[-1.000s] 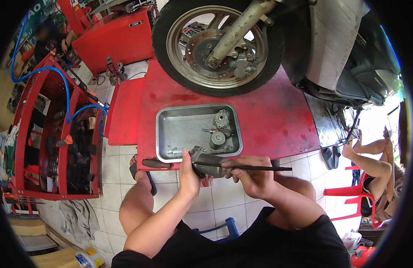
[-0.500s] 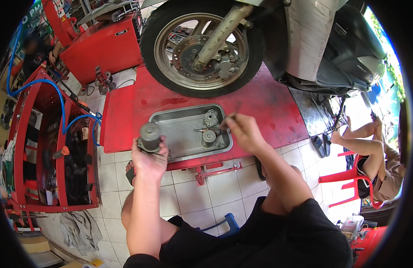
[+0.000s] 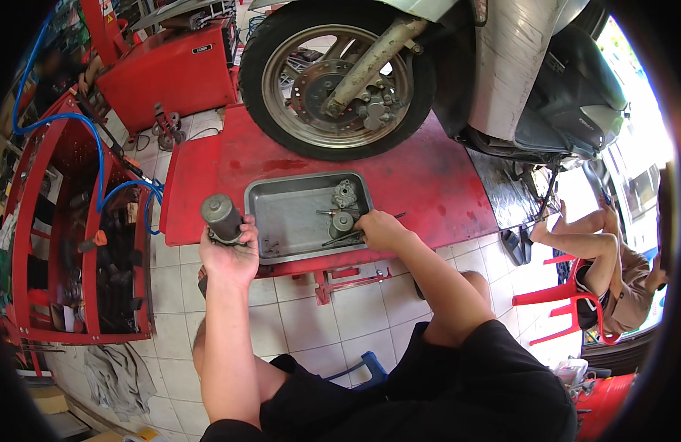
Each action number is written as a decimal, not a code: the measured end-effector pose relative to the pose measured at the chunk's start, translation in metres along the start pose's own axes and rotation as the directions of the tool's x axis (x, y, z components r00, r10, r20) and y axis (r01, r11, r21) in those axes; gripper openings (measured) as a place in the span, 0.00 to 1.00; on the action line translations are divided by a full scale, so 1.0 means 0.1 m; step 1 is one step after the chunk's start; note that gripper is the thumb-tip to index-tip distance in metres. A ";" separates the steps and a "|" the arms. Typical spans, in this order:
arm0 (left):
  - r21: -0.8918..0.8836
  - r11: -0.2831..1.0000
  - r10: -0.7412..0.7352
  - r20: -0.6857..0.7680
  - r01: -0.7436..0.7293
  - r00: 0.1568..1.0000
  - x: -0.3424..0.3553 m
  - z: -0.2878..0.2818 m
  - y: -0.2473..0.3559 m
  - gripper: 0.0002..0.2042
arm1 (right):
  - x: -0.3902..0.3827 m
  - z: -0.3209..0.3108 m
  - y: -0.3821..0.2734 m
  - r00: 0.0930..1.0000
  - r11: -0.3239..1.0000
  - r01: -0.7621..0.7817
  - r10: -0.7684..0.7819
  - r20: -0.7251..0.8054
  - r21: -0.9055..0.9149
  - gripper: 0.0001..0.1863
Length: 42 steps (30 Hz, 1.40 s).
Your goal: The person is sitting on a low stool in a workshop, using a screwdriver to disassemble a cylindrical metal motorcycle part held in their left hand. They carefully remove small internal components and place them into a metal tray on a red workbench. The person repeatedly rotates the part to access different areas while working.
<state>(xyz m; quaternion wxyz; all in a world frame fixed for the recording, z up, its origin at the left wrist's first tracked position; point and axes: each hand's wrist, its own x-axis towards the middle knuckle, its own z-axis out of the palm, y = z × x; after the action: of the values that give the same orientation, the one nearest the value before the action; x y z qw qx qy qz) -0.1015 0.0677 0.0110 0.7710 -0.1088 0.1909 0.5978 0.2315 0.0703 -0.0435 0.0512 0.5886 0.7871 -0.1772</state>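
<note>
Left hand [image 3: 230,254] has its fingers wrapped round a grey metal cylinder [image 3: 221,214], held up with a slight tilt just off the left end of a metal tray [image 3: 285,214]. Right hand [image 3: 383,230] is over at the right rim, on a thin dark rod [image 3: 340,240]; can't tell if it's properly gripped or just touched. Inside sit a second grey cylinder [image 3: 342,224] and a cast metal part [image 3: 345,194]. It's all on a red platform [image 3: 436,188], bike's front wheel [image 3: 311,85] right behind.

The right hand [image 3: 382,228] covers mid-length of the thin rod [image 3: 342,238], the left hand [image 3: 230,254] masks the grey cylinder's underside [image 3: 221,214], tray bits [image 3: 271,247] (too tiny to name!) blur, scooter [image 3: 506,74] cropped up top!
</note>
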 end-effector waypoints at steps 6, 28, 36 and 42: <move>0.012 1.000 -0.029 0.053 0.028 0.998 -0.02 0.02 -0.03 0.25 | 0.03 -0.01 -0.04 1.000 0.997 -0.011 0.010 -0.004 -0.072 0.13; -0.127 0.991 -0.027 0.160 0.048 0.987 -0.07 0.14 0.06 0.24 | 0.41 0.11 -1.46 0.994 0.973 -0.053 0.074 -0.086 0.223 0.14; -0.146 0.988 -0.015 0.243 0.052 0.970 -0.15 0.12 0.17 0.24 | 0.61 0.12 -1.62 0.989 0.969 -0.140 0.146 -0.019 0.202 0.18; -0.135 0.990 -0.013 0.253 0.049 0.967 -0.12 0.06 0.18 0.24 | 0.66 0.16 -1.61 0.988 0.973 -0.144 0.152 -0.030 0.182 0.18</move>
<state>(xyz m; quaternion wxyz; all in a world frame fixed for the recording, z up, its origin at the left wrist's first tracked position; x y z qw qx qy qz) -0.1207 0.0639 0.0228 0.7886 -0.0890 0.0472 0.6066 0.0574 0.0855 -0.0420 -0.0063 0.6516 0.7228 -0.2301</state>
